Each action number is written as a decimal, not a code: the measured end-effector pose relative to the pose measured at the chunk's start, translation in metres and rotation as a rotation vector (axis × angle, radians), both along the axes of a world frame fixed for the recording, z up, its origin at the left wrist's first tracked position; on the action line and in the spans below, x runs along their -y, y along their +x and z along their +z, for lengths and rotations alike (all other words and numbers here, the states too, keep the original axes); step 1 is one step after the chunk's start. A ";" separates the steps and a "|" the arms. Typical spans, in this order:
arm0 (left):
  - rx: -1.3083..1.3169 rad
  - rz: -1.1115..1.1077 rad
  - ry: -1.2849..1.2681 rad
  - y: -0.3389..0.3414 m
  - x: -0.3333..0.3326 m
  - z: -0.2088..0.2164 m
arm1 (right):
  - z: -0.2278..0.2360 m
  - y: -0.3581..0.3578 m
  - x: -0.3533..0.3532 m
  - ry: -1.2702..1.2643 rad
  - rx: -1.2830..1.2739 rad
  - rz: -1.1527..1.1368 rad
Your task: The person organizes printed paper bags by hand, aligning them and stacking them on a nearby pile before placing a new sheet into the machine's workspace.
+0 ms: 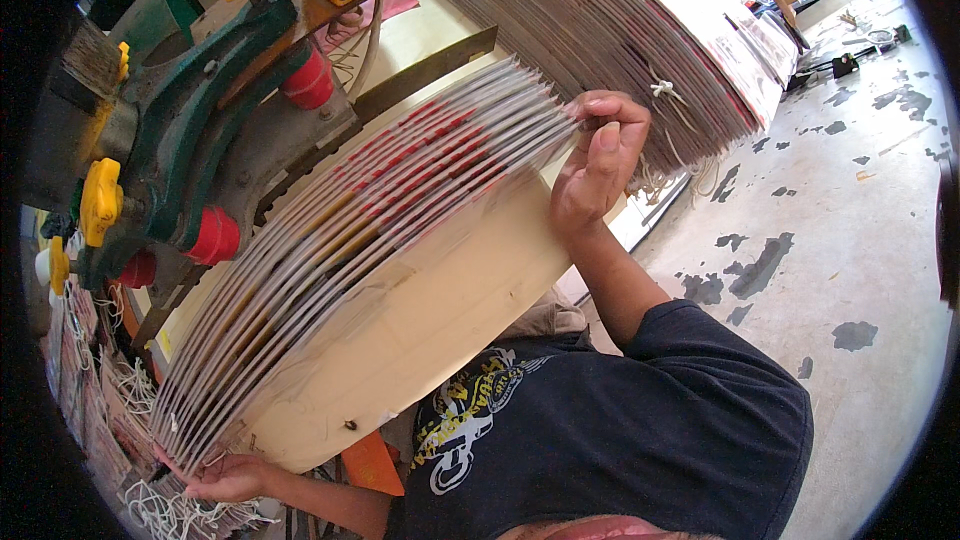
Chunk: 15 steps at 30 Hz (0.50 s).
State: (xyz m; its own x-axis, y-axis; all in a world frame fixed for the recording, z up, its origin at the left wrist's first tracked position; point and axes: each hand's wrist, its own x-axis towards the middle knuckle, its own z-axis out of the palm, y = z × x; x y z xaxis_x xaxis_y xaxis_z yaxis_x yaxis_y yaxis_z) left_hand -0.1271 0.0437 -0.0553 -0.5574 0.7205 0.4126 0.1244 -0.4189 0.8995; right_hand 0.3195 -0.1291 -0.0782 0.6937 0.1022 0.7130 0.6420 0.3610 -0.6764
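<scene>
A stack of printed paper sections (350,220) spans the space between my two hands, bowed in an arc with its layers spread apart along the edge. Red and dark print marks show across the layers. My left hand (225,478) grips the stack's lower left end, its fingers partly hidden beneath. At the upper right end, my right hand (603,155) is closed on the corner, thumb and curled fingers pressed together. Beneath the stack lies a pale wooden tabletop (470,300); I cannot tell whether the stack touches it.
A green machine (200,120) with yellow knobs and red rubber cups stands at the left, close to the stack. A metal bar (430,70) crosses the table behind. Tall tied bundles of paper (600,30) stand at the upper right, beside a patchy floor (800,240). White cords (190,515) hang at lower left.
</scene>
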 end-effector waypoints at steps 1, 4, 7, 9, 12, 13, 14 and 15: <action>-0.001 0.010 -0.011 -0.004 -0.001 -0.002 | 0.001 -0.001 0.000 -0.001 -0.007 0.003; -0.053 -0.012 -0.001 -0.012 -0.003 -0.006 | 0.003 -0.003 0.000 0.002 -0.014 0.017; -0.128 -0.110 0.066 -0.016 -0.005 -0.009 | 0.004 -0.004 -0.001 0.008 -0.014 0.024; -0.073 -0.141 0.070 -0.021 -0.008 -0.013 | 0.003 -0.003 0.000 0.008 -0.015 0.023; -0.140 -0.108 0.084 -0.015 -0.006 -0.009 | 0.003 -0.004 0.001 0.002 -0.018 0.024; -0.120 -0.068 0.065 -0.011 -0.004 -0.007 | 0.003 -0.004 0.001 0.000 -0.020 0.023; -0.099 -0.029 0.046 -0.006 -0.002 -0.005 | 0.003 -0.005 0.001 -0.001 -0.022 0.023; -0.079 0.011 0.027 -0.002 0.000 -0.002 | 0.004 -0.006 0.001 -0.007 -0.030 0.021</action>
